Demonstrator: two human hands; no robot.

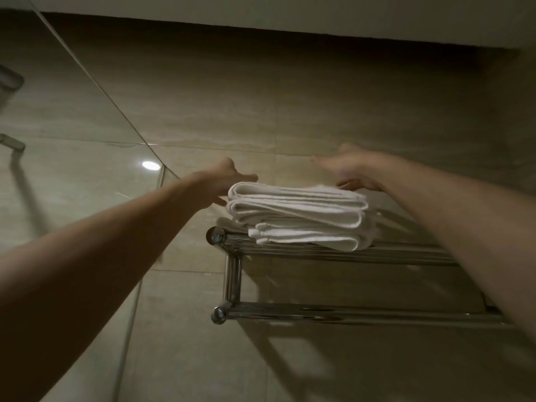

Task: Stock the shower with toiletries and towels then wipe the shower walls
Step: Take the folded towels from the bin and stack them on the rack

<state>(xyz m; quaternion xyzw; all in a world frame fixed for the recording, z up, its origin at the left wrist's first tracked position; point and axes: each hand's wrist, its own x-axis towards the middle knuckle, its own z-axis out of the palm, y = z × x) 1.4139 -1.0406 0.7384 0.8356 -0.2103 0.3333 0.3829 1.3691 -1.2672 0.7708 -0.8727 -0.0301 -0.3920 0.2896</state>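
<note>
Head view: mid-frame, you are touching the towels (295,213) on the rack (348,254) at either end, left hand (226,179) and right hand (354,170) both open-fingered.

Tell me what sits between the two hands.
Folded white towels, stacked on the chrome rack, lie between the left hand and right hand, in the head view.

I see plain white towels (295,216) on the shiny silver rack (333,252). Behind the rack the wall tiles (290,111) are beige with faint paler streaks and thin grey grout lines. Above the rack the ceiling (290,10) is off-white.
</note>
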